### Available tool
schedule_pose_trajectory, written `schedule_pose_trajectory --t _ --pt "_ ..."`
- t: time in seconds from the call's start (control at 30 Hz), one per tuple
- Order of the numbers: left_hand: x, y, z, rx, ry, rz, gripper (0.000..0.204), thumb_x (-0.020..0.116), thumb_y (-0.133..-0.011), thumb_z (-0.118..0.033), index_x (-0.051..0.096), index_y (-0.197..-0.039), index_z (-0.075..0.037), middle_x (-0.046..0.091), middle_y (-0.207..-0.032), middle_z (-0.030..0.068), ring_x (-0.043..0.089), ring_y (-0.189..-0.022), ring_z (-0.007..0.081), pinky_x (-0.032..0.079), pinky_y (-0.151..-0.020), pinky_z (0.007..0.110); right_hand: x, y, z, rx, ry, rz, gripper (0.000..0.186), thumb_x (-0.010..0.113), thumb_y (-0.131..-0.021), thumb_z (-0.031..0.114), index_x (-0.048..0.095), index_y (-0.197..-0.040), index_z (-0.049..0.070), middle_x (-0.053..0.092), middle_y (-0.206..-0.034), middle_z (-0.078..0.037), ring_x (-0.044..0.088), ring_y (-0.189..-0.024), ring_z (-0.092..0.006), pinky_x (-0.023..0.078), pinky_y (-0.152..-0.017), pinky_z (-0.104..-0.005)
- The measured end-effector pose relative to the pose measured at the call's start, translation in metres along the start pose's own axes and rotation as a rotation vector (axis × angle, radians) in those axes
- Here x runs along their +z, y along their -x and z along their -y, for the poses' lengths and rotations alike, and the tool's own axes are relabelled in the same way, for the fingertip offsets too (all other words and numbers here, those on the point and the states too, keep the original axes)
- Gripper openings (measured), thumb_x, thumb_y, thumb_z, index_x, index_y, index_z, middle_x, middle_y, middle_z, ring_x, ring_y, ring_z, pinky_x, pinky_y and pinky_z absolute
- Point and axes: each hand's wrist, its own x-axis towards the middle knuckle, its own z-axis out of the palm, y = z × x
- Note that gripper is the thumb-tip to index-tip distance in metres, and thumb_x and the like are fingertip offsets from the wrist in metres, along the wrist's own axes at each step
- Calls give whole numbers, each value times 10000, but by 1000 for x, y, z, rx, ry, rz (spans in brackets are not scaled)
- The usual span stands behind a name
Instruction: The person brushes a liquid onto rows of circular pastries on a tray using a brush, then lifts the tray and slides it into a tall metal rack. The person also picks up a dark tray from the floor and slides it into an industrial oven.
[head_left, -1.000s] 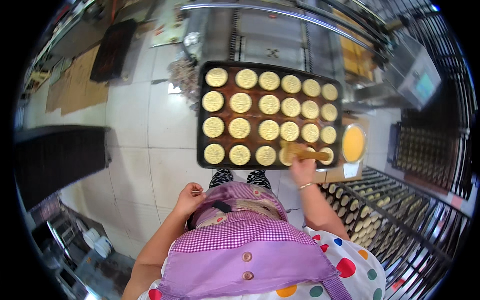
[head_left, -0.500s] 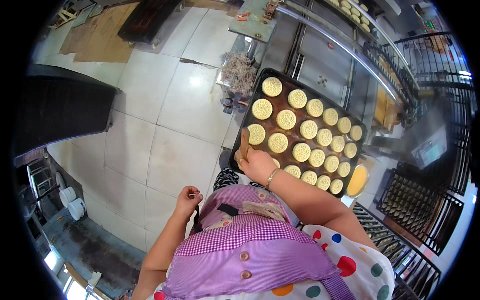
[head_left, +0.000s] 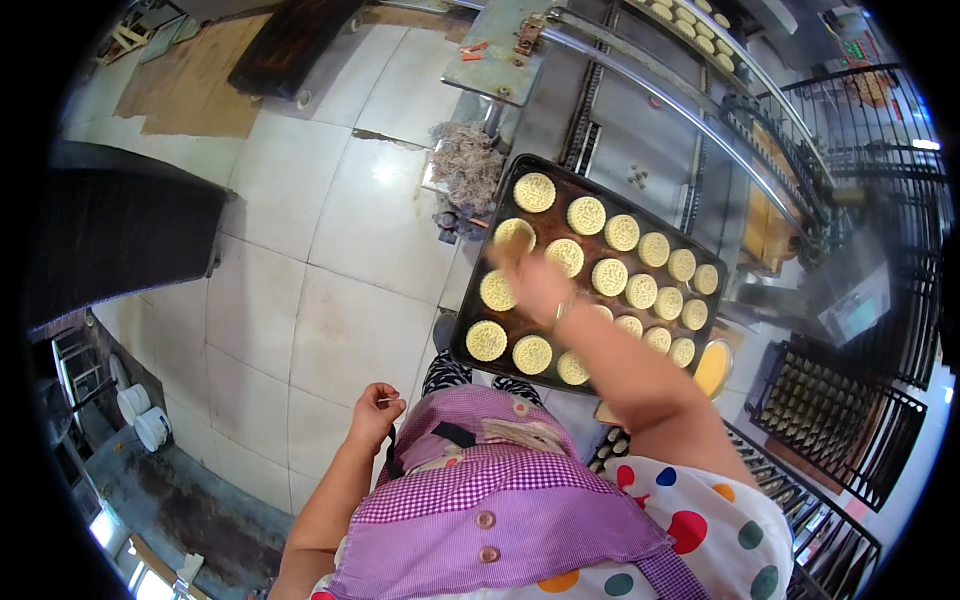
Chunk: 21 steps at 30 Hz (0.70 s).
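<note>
A dark baking tray [head_left: 462, 345] holds several rows of round, pale yellow patterned pastries [head_left: 586, 214]. My right hand [head_left: 540, 285] reaches over the tray's left side and is blurred by motion. It grips a brush [head_left: 508, 246] whose tip lies on a pastry in the left column. A bowl of yellow liquid [head_left: 712, 368] stands at the tray's near right corner, partly behind my forearm. My left hand [head_left: 375, 412] hangs by my apron over the tiled floor, fingers curled, away from the tray.
A metal conveyor [head_left: 690, 90] carrying more pastries runs behind the tray. Black wire racks [head_left: 830, 410] stand to the right and lower right. A grey stringy bundle [head_left: 465, 165] lies left of the tray. A black block [head_left: 120, 240] and white buckets [head_left: 150, 428] sit at the left.
My right hand with the brush has moved from the tray's near right side across to its left column. The view has swung left. My left hand has stayed by my waist.
</note>
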Motion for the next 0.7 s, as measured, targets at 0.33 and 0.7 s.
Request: schedule_pose_trajectory --t 0.33,0.7 --pt "31 -5 -16 7 -91 79 270 680 -756 13 527 -968 -52 542 -912 19 540 -850 125 464 -765 258 -31 -4 -160 304 -326 -636 297 576 -852 288 645 -823 1 637 -824 -230 611 -781 -389 486 -694 -462" --pt "99 10 -7 16 -167 153 289 687 -739 22 517 -959 -55 546 -926 27 538 -844 131 453 -753 257 74 187 -122 156 -705 -144 306 571 -860 249 610 -1152 166 632 -1048 -170 613 -948 -327 466 -871 -387"
